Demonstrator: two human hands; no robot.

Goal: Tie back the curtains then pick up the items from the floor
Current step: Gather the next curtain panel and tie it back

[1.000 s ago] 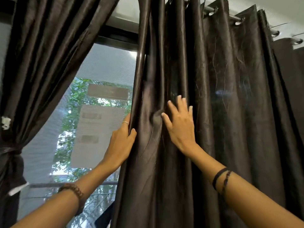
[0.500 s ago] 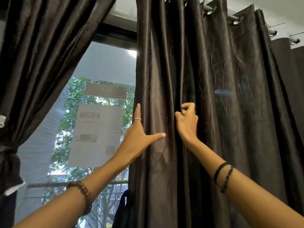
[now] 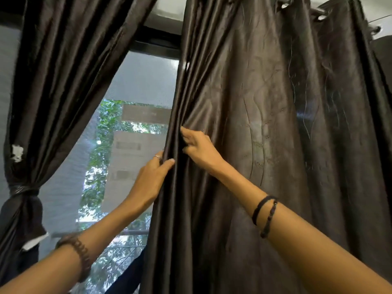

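Here, the biggest thing I see is the right curtain [image 3: 265, 145], dark and glossy, hanging loose from its rod [image 3: 318, 12] and filling the middle and right of the view. Next is the left curtain [image 3: 70, 71], the same dark cloth, already gathered low at the left edge by a tie-back [image 3: 24, 190]. Between the two shows the window [image 3: 135, 98], with a fine mesh, green leaves and a pale building outside.

My left hand [image 3: 151, 177] grips the inner edge of the right curtain, thumb on the front of the fold and fingers gone behind it; a ring [image 3: 158, 157] sits on one finger and a bead bracelet [image 3: 79, 251] on the wrist. My right hand [image 3: 199, 148], just beside and slightly higher, has its fingers curled into the same edge folds, pinching cloth. Two dark bands [image 3: 265, 215] circle the right forearm.
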